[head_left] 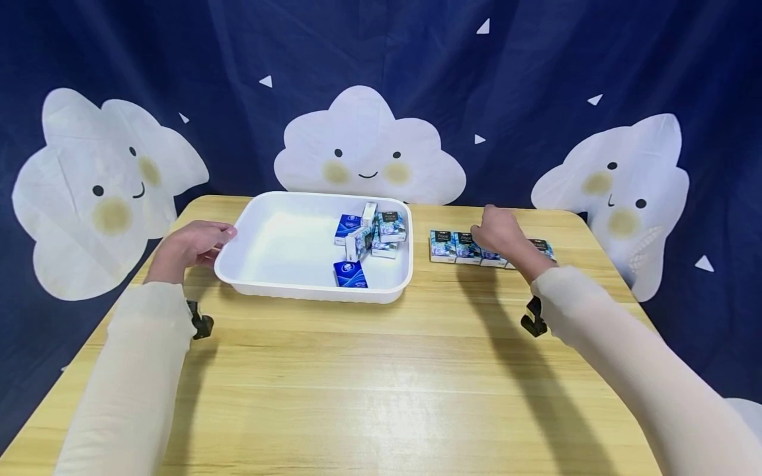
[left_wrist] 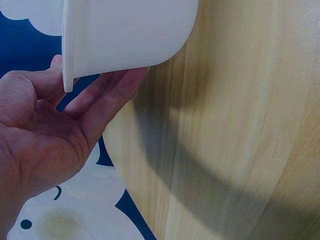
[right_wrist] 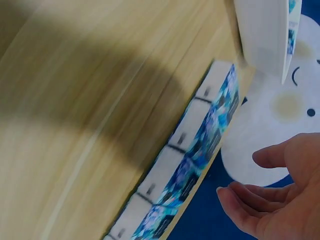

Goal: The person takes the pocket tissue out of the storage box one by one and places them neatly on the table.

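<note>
My left hand (head_left: 193, 243) grips the left side of a white plastic tray (head_left: 280, 244). In the left wrist view, the thumb lies at the rim and the fingers reach under the tray wall (left_wrist: 125, 35). Inside the tray's right half are several small tissue packs with blue floral print (head_left: 391, 227) and two dark blue packs (head_left: 350, 274). My right hand (head_left: 501, 233) hovers over a row of floral tissue packs (head_left: 442, 246) on the table, partly hiding it. The right wrist view shows that hand (right_wrist: 300, 190) holding nothing, fingers loosely bent, apart from the packs.
The wooden table (head_left: 369, 370) extends toward me, in front of the tray and the row. Behind its far edge hangs a dark blue curtain (head_left: 381, 46) with white cloud figures. The tray's right wall stands just left of the row.
</note>
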Available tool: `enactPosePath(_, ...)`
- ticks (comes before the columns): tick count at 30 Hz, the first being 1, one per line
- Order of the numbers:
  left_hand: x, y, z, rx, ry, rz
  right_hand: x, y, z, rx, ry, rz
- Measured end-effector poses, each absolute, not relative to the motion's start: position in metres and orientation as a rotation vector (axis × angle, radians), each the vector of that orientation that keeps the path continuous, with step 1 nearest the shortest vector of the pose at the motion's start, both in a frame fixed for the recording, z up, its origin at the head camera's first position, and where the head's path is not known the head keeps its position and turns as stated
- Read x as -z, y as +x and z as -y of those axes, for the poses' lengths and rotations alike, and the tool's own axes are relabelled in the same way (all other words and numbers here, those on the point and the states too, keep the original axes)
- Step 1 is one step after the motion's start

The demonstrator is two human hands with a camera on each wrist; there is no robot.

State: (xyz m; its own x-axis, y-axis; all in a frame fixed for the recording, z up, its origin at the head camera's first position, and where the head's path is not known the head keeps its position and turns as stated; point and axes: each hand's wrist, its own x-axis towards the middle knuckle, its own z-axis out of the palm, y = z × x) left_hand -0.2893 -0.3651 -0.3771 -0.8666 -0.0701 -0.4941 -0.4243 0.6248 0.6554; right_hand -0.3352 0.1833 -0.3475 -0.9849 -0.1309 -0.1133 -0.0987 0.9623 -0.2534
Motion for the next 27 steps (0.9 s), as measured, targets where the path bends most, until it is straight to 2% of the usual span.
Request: enactPosePath(27,0.376,-0.289,0.362,-1.161,-0.421,-2.432,0.326,-0.320,-0.080,0.382,-0.335,-2.996)
